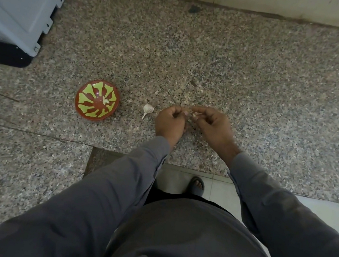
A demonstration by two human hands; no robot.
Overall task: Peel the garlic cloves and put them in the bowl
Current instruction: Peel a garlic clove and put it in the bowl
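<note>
- Two hands meet over the speckled stone tabletop (240,73), and between them sits a garlic clove (193,115), small and pale, mostly hidden by fingers.
- Left hand (171,120) is curled, its thumb and forefinger pinched on the clove's near side; right hand (209,124) arches over from the other side, fingertips pressed onto the same clove, as if picking at the skin.
- Both wrists hover above the stone, forearms in grey sleeves angling inward from the body.
- Likeliest slip, to my eye: the clove is tiny and the grip is all fingertips, so a hard tug at the skin could pop it loose onto the stone or off the near edge to the floor.
- Bits of skin could well vanish against the flecked stone, or ride along with the clove.
- Red bowl (97,100) with yellow-green markings stands well to the left, with something pale inside, probably a peeled clove; carrying over means passing the garlic bulb (148,109) lying between bowl and hands, which a careless sleeve could knock.
- Whether the skin is partly off, I cannot tell.
</note>
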